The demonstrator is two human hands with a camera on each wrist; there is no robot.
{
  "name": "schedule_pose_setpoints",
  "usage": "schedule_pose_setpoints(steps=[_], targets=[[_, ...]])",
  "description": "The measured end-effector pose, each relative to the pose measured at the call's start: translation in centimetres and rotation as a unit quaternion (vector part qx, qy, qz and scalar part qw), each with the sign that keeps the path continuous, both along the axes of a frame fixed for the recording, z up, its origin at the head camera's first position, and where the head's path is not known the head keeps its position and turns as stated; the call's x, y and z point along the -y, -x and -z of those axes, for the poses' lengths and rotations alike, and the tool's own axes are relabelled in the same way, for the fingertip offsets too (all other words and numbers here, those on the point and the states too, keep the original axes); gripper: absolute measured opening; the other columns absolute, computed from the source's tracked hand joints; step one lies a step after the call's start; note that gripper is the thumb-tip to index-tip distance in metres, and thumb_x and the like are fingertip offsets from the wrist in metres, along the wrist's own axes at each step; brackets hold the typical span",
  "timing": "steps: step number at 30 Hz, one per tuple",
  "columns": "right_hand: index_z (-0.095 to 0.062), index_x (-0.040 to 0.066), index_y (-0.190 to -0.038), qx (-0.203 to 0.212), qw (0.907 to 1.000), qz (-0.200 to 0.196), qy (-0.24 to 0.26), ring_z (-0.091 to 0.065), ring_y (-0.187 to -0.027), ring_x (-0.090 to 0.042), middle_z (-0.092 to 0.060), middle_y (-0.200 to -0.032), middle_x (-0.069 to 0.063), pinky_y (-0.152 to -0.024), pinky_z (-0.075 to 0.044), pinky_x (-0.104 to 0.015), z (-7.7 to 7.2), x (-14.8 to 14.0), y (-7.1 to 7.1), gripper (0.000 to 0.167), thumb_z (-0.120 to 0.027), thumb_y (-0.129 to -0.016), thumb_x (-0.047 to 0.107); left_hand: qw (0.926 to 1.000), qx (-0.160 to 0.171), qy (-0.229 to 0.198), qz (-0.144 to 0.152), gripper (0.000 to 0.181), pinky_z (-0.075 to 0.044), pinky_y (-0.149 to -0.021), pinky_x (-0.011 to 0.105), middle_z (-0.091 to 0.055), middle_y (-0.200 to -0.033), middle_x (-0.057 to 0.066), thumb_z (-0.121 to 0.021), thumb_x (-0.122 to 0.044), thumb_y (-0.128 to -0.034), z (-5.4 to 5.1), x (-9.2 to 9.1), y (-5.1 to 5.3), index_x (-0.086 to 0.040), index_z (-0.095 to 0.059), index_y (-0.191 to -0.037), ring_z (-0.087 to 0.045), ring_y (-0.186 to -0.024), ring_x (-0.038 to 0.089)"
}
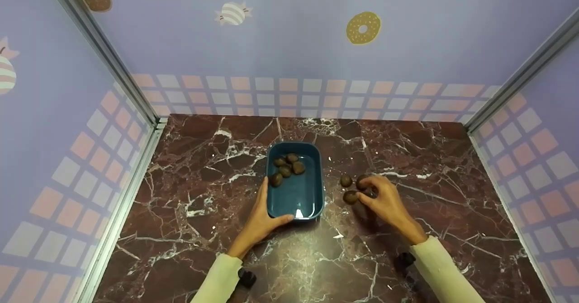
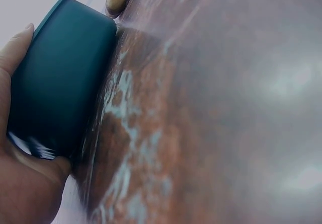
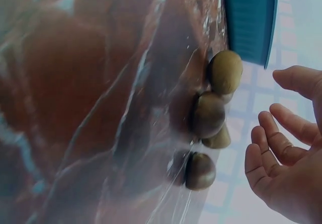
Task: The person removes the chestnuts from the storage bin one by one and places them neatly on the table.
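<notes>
A blue-green rectangular dish (image 1: 296,194) stands on the table with several brown chestnuts (image 1: 285,171) inside, gathered toward its far left. At its near left corner my left hand (image 1: 261,221) grips the dish, the thumb on the near end and fingers along the left wall. In the left wrist view the dish's outer wall (image 2: 63,68) lies between thumb and fingers. Right of the dish, my right hand (image 1: 384,203) hovers beside loose chestnuts (image 1: 346,180). The right wrist view shows its fingers (image 3: 282,146) spread and apart from the chestnuts (image 3: 209,114), holding nothing.
Dark red marbled table (image 1: 190,248) with white veins lies under everything. A patterned lilac wall (image 1: 289,45) closes the back, with further panels (image 1: 68,158) at both sides. Metal rails (image 1: 122,212) run along the table's side edges.
</notes>
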State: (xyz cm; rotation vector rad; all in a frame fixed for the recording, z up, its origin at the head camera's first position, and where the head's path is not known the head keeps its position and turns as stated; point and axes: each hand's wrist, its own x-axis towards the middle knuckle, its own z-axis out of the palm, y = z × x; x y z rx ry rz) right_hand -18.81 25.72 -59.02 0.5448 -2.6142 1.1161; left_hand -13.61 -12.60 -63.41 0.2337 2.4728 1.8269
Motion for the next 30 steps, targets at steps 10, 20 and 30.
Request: schedule_pose_setpoints(steps=[10,20,30], targets=[[-0.079,0.002,-0.105,-0.013,0.9989,-0.045,0.006,-0.066,-0.087,-0.039,-0.074,-0.100,-0.014,-0.080,-0.052,-0.038,-1.3,3.2,0.9,0.023,-0.091,-0.085,0.001,1.0000,-0.005,-0.007,-0.003,0.139,-0.015,-0.132,0.065,-0.003,-0.184,0.021,-0.100,-0.039,-0.0832,0.1,0.0,-0.1,-0.013,-0.003,-0.179,-0.008,-0.169,0.042],[-0.078,-0.003,-0.116,0.002,0.9965,-0.080,-0.024,-0.064,-0.094,-0.039,-0.070,-0.101,-0.014,-0.085,-0.053,-0.047,-3.2,6.7,1.8,0.032,-0.090,-0.089,0.007,0.9999,-0.006,-0.014,-0.007,0.138,-0.013,-0.133,0.063,-0.004,-0.184,0.019,-0.100,-0.035,-0.0833,0.3,-0.4,0.2,-0.014,-0.003,-0.179,-0.008,-0.169,0.041],[-0.078,-0.001,-0.121,0.001,0.9942,-0.100,-0.040,-0.067,-0.110,-0.035,-0.073,-0.118,-0.014,-0.096,-0.057,-0.054,-3.6,9.2,2.2,0.034,-0.090,-0.092,0.013,0.9999,-0.003,-0.011,0.003,0.138,-0.015,-0.132,0.064,-0.003,-0.184,0.020,-0.099,-0.038,-0.0841,0.1,-0.2,0.1,-0.015,-0.001,-0.179,-0.008,-0.168,0.042]])
